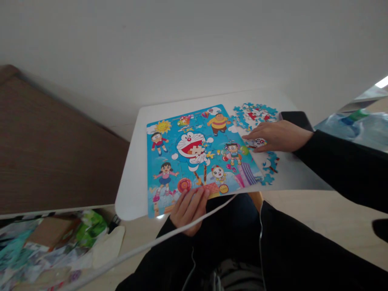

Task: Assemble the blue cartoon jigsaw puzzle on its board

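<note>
A blue cartoon puzzle board [169, 165] lies on a white table [133, 169], mostly covered with fitted pieces; a few spots near the middle figure's mouth and body look bare. My left hand [189, 208] rests at the board's near edge, fingers lying flat on it and slightly apart. To the right of the board, my right hand [274, 136] reaches over loose puzzle pieces [257, 115], fingers stretched out beside a piece with a small face on it [260, 142]. More loose pieces [269, 165] lie below that hand.
A dark flat object [295, 119] sits at the table's right, behind my right wrist. A white cable [169, 234] crosses in front of my left hand. Plastic bottles [354, 127] stand at the far right. Bags and a cardboard box [50, 232] are on the floor at lower left.
</note>
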`<state>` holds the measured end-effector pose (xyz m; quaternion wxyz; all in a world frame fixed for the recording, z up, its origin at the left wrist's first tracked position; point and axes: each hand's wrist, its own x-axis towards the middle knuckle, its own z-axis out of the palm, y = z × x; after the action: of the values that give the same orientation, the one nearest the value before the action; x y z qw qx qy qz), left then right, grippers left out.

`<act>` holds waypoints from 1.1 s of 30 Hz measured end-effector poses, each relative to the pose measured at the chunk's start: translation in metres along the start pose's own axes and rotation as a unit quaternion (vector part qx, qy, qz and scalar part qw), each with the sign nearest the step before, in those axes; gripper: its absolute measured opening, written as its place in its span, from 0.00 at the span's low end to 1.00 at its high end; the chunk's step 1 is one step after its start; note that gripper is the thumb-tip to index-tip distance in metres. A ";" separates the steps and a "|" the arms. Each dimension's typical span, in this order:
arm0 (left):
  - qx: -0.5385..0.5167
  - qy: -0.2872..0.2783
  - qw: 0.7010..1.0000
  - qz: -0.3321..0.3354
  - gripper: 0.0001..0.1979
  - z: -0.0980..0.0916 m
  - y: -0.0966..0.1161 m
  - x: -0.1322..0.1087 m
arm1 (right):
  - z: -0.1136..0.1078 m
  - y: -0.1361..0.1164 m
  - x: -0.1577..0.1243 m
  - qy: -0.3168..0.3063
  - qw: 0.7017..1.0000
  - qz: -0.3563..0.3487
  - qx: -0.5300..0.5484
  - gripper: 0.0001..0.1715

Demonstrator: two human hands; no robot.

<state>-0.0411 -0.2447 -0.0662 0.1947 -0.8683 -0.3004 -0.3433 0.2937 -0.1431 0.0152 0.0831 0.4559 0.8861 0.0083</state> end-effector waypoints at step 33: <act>-0.084 0.014 0.995 -0.051 0.12 0.016 0.014 0.001 | 0.007 -0.103 0.061 0.010 0.897 0.004 0.442 0.17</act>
<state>-0.0237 -0.2464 -0.0784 0.1081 -0.8601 -0.3117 -0.3892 0.1771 -0.1541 -0.0092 -0.1358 0.4495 0.7975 -0.3789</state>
